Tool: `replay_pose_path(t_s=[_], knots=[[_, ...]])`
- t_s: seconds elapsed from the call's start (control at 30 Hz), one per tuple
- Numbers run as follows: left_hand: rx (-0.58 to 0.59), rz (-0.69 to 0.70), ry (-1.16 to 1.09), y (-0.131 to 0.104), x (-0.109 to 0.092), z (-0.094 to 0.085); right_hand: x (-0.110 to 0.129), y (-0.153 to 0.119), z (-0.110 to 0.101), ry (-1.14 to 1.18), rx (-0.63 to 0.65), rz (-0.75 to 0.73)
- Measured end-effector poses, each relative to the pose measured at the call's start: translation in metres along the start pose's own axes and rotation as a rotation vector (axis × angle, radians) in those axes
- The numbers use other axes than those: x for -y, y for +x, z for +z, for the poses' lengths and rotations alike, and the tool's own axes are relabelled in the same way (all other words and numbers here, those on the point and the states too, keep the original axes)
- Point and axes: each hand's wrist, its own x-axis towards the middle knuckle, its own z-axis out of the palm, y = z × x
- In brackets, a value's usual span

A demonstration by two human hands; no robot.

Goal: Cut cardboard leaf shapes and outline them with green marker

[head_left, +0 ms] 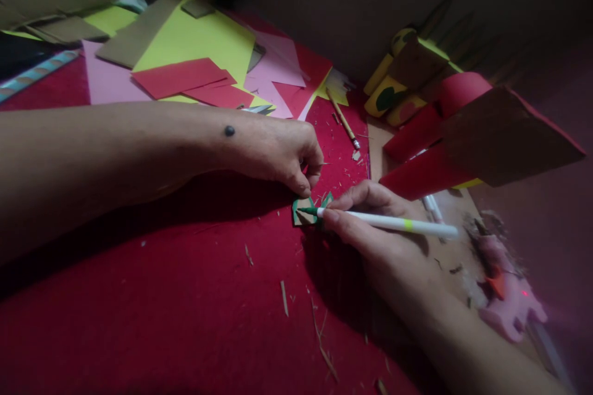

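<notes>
A small piece of cardboard (304, 216) with green colouring along its edges lies on the red cloth. My left hand (296, 154) reaches in from the left, fingers curled, with the thumb and fingertip pressed at the piece's top edge. Between the thumb and fingers of my right hand (370, 216) is a white felt-tip marker (389, 222) with a green tip and a yellow-green band. Its tip touches the bare brown middle of the cardboard. Another green-edged bit (327, 200) shows behind the marker, partly hidden by my right fingers.
Coloured paper sheets (194, 43) and scissors (259, 109) lie at the back; a pencil-like stick (343, 118) is beyond my hands. At right stand red paper tubes with a cardboard top (504, 136), yellow tubes (386, 99) and a pink glue gun (509, 296). Cardboard shreds (284, 298) litter the red cloth (162, 321).
</notes>
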Motion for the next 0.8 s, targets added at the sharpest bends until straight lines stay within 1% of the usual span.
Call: replay_pose_path(t_s=[0.13, 0.33, 0.53, 0.63, 0.8], knots=[[-0.007, -0.007, 0.015, 0.0002, -0.0012, 0.0, 0.0032, -0.0001, 0.0025, -0.014, 0.001, -0.003], [-0.009, -0.009, 0.016, 0.0003, -0.0003, -0.0003, 0.0016, -0.0012, 0.0, -0.018, 0.025, 0.007], [-0.025, 0.039, 0.028, 0.0002, 0.002, 0.0003, 0.0022, 0.0003, 0.0031, -0.004, -0.016, -0.003], [-0.031, 0.029, 0.03, 0.0002, 0.001, 0.0001, 0.004, 0.0001, 0.0043, 0.001, -0.031, -0.005], [-0.032, 0.008, 0.037, 0.0008, 0.0, 0.0004, 0.0024, -0.0006, 0.0016, -0.039, -0.001, -0.018]])
